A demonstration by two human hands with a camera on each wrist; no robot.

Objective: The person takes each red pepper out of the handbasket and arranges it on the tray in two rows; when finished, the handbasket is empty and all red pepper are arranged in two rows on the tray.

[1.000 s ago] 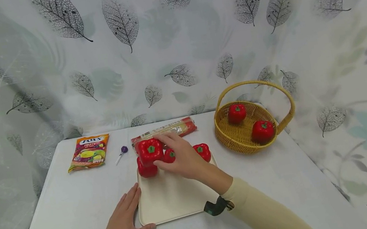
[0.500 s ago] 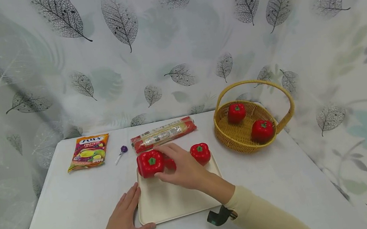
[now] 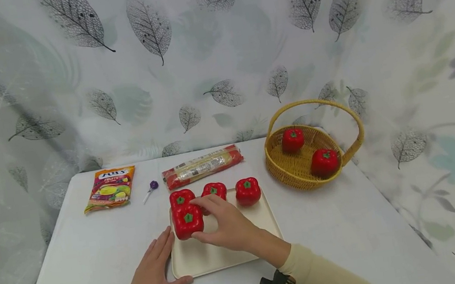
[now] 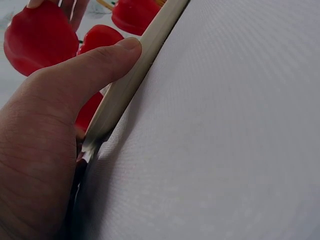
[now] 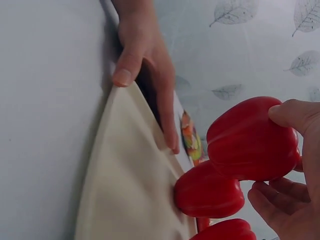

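Note:
My right hand (image 3: 233, 227) holds a red bell pepper (image 3: 188, 223) between thumb and fingers. In the right wrist view, this held pepper (image 5: 250, 142) hangs above the cream tray (image 5: 125, 165). Along the tray's back stand three more red peppers: one at the left corner (image 3: 180, 197), one in the middle (image 3: 215, 189), partly behind my hand, and one at the right (image 3: 248, 191). My left hand (image 3: 152, 274) lies at the tray's front left corner, fingers straight along the left side. Its thumb (image 4: 115, 57) rests on the front rim.
A wicker basket (image 3: 288, 179) with a tall handle stands at the back right, two red peppers inside. Behind the tray lies a long red and gold packet (image 3: 202, 166). A purple lollipop (image 3: 153, 185) and a candy bag (image 3: 110, 188) are at the left.
My right hand has brought the pepper down, then toward me, from over the back-left pepper to in front of it. My left hand has stayed at the tray corner.

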